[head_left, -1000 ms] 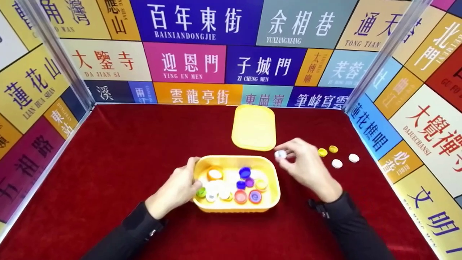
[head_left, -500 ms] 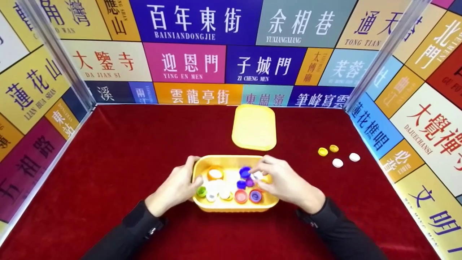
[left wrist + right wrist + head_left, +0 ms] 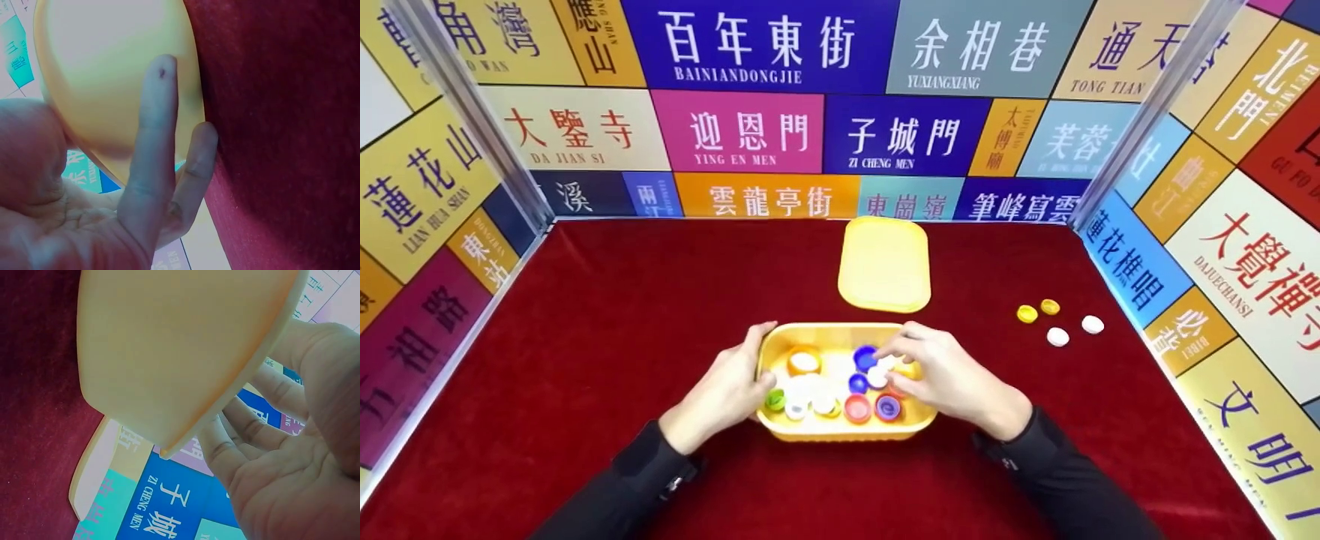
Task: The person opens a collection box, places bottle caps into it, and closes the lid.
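A yellow plastic box (image 3: 847, 433) stands on the red cloth, with several coloured bottle caps inside. My left hand (image 3: 725, 390) grips its left end, thumb over the rim and fingers along the outer wall; the left wrist view shows these fingers (image 3: 160, 107) against the box. My right hand (image 3: 952, 379) reaches over the right end, fingertips inside and thumb apart from the fingers. A white bottle cap (image 3: 877, 376) lies just left of those fingertips, among blue caps (image 3: 865, 358). In the right wrist view the box wall (image 3: 169, 343) hides the fingertips.
A yellow lid (image 3: 885, 264) lies behind the box. To the right are two yellow caps (image 3: 1027, 314) and two white caps (image 3: 1057, 337) on the red cloth (image 3: 645, 300). Panels with printed characters (image 3: 739, 131) wall in the back and sides.
My right hand has come left from beside the box with the white bottle cap and let it go inside. My left hand keeps its place on the box.
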A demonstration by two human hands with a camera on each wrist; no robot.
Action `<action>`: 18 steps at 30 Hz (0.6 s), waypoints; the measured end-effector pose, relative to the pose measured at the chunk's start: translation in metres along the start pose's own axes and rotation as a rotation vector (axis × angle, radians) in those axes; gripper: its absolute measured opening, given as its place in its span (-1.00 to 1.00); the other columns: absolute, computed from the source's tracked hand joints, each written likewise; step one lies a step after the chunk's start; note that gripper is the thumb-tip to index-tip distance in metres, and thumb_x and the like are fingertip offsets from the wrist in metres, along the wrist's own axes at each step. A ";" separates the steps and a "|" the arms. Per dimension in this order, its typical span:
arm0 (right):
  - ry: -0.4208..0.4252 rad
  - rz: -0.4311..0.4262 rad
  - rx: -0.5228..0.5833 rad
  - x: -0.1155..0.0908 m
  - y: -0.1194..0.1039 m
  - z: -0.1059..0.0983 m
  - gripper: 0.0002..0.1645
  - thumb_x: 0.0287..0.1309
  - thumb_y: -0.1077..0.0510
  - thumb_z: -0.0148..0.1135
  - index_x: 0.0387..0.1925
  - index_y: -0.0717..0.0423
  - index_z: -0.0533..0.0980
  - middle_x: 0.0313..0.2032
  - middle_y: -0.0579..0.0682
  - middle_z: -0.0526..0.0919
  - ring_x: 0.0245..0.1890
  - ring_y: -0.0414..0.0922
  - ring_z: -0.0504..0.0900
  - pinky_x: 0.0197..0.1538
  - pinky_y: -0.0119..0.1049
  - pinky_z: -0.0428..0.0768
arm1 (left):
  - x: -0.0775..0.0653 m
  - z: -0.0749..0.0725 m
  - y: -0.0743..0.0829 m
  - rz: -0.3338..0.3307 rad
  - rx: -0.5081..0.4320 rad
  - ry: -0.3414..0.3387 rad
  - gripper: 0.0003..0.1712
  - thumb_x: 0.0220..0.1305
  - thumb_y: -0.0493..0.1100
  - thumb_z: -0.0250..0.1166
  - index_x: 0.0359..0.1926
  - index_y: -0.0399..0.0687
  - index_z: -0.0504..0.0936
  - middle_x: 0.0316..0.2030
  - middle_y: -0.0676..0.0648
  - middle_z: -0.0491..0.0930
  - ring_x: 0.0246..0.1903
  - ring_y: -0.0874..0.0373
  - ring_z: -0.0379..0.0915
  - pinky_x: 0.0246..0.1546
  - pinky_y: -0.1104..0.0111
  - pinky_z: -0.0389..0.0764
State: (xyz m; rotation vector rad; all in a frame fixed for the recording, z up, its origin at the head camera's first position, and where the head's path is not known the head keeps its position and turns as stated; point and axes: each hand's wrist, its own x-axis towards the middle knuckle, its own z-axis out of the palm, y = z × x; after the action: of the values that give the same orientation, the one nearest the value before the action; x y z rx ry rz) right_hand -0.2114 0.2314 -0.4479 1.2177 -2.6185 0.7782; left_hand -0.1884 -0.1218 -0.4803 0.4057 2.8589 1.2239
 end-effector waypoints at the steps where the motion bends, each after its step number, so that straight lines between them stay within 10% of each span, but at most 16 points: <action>1: 0.002 0.004 0.000 0.000 0.000 0.000 -0.69 0.39 0.26 0.64 0.12 0.17 0.83 -0.03 0.14 0.80 -0.06 0.08 0.85 0.06 0.02 0.90 | 0.000 0.000 0.000 0.005 0.004 0.001 -0.16 0.53 -0.39 0.35 0.74 -0.12 0.36 0.34 -0.43 0.75 0.07 -0.13 0.81 -0.27 0.21 0.86; 18: 0.117 0.047 0.013 -0.002 0.020 -0.014 -0.70 0.37 0.27 0.67 0.10 0.14 0.84 -0.06 0.16 0.82 -0.13 0.02 0.84 0.00 -0.04 0.91 | 0.001 0.001 0.001 0.004 0.039 0.000 -0.27 0.57 -0.37 0.36 0.66 -0.10 0.42 0.35 -0.37 0.75 0.17 -0.10 0.78 0.11 0.04 0.86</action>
State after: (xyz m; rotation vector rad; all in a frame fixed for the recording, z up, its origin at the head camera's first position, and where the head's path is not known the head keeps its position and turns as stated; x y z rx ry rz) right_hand -0.2263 0.2504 -0.4447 1.0822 -2.5598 0.8495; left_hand -0.1887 -0.1200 -0.4806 0.4128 2.8875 1.1709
